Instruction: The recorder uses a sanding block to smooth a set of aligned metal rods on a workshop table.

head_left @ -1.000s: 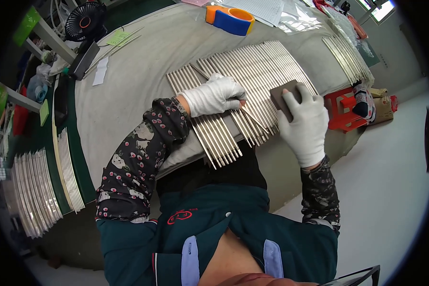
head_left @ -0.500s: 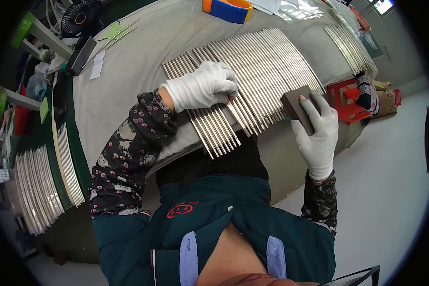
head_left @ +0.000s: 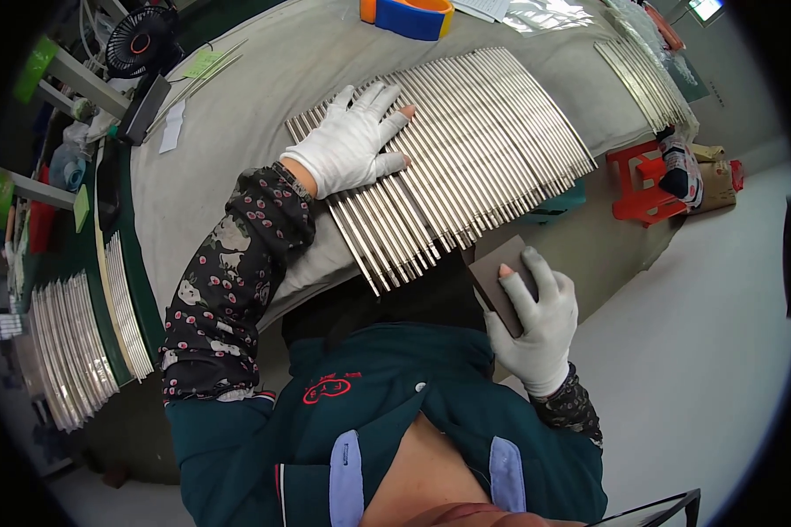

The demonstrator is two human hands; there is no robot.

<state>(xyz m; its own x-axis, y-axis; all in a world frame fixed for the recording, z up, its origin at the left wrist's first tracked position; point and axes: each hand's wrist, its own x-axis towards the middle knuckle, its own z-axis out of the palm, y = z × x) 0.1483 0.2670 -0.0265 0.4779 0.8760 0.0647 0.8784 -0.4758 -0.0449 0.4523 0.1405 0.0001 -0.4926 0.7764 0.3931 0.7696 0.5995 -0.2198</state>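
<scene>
sanding block (head_left: 498, 279) between right-hand fingers (head_left: 536, 274), off rods (head_left: 466, 149)

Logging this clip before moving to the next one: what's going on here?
A person in white gloves works at a padded table covered with a row of thin metal rods. The left hand lies flat, fingers spread, on the rods' left part. The right hand holds a dark sanding block off the table's near edge, clear of the rods. More rods lie stacked at far left and on the table's far right.

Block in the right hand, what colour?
Dark brown block, held by the right hand; head view.
</scene>
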